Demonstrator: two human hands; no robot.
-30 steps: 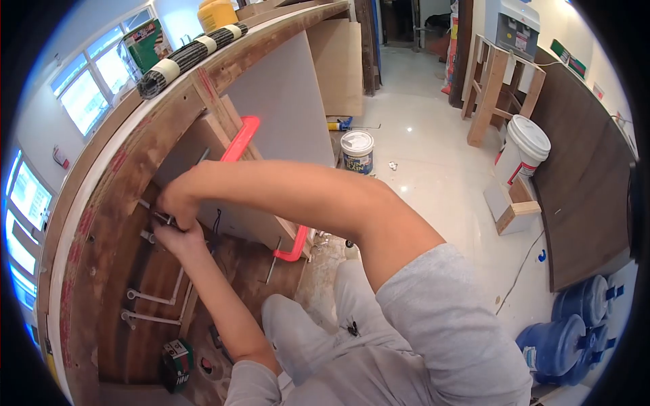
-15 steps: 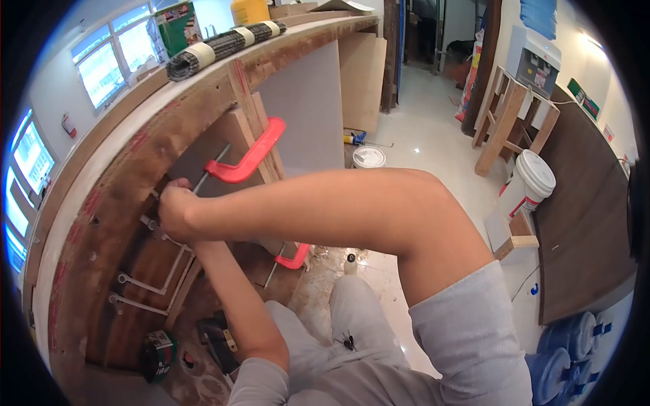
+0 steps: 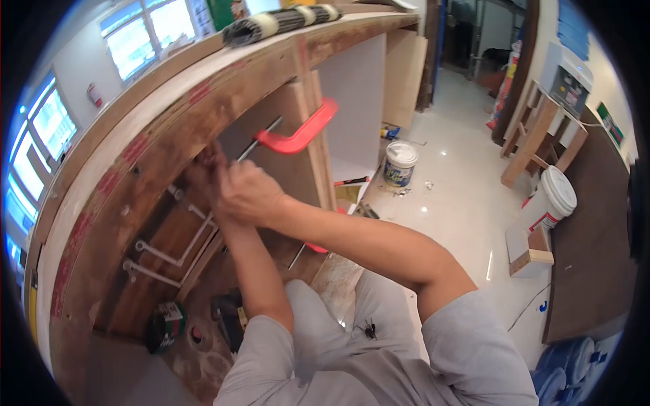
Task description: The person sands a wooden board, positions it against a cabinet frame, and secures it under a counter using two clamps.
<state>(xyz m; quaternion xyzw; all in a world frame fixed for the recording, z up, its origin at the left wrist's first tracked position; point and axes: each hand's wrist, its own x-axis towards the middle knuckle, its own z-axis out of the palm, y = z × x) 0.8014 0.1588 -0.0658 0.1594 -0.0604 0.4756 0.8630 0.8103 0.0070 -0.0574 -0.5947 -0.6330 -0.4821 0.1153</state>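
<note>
Both my hands are raised together inside the curved wooden counter [image 3: 156, 152], just under its top edge. My left hand [image 3: 205, 168] reaches up against the wooden underside; it is blurred and partly behind my right, so its fingers cannot be made out. Close beside it, my right hand [image 3: 249, 195] has its fingers curled and closed; whatever they hold is hidden. A red G-clamp [image 3: 301, 135] grips a wooden upright just above, its screw rod ending near my right hand. White pipes [image 3: 160, 254] run along the wooden panel below my hands.
A lower red clamp [image 3: 315, 248] sits near my knee. On the counter top lies a rolled dark mat [image 3: 277, 24]. A lidded paint bucket [image 3: 401, 164] stands on the tiled floor. To the right are a white bucket [image 3: 558, 192], a wooden stand [image 3: 535, 139] and blue water bottles [image 3: 569, 362].
My view has shifted, so the counter appears farther right and higher. My right forearm has dropped lower, and my right hand has come down beside the clamp rod, uncovering part of my left hand.
</note>
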